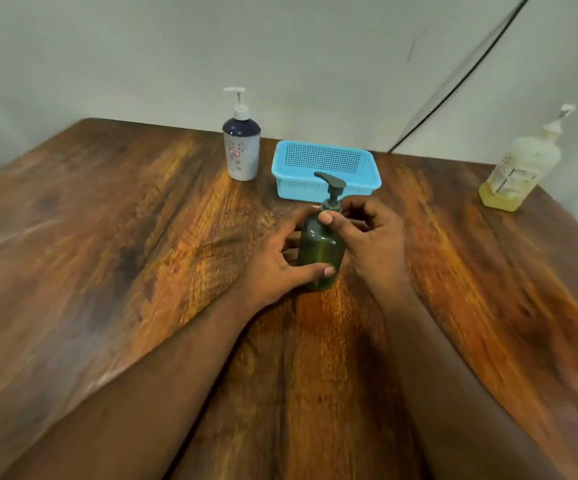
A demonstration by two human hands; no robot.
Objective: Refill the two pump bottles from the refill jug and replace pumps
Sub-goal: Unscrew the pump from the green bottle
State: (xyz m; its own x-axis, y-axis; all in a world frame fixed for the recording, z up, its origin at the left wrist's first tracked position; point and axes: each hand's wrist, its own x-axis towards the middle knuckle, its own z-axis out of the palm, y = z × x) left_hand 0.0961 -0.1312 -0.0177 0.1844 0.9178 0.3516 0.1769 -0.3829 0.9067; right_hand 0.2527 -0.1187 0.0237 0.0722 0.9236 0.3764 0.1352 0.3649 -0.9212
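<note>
Green pump bottle (320, 249): stands upright on the wooden table (142, 220), centre of the frame, its dark pump (331, 187) seated in the neck.
Left hand (282, 258): fingers wrapped round the lower body of the green bottle, thumb laid across the front near the base; a closed, steadying hold.
Right hand (372, 233): thumb and fingers pinched about the pump collar at the neck; whether it is loosening or tightening cannot be told.
White-and-navy pump bottle (241, 147): upright at upper centre, pump on, untouched.
Blue basket (325, 169): just behind the green bottle, appears empty.
Refill jug (519, 168): far right of the frame, well apart from both hands; pale, capped, a low band of yellow liquid at the bottom.
Risk, tipping: a hard twist at the collar may topple the bottle if the low left-hand hold slackens.
Risk, threads: a collar turned crooked may cross-thread and leak.
Risk, drips: a dip tube lifted out wet would likely spot the table unless set in the basket.
Risk, supply: the liquid left in the jug looks scant for two bottles.
</note>
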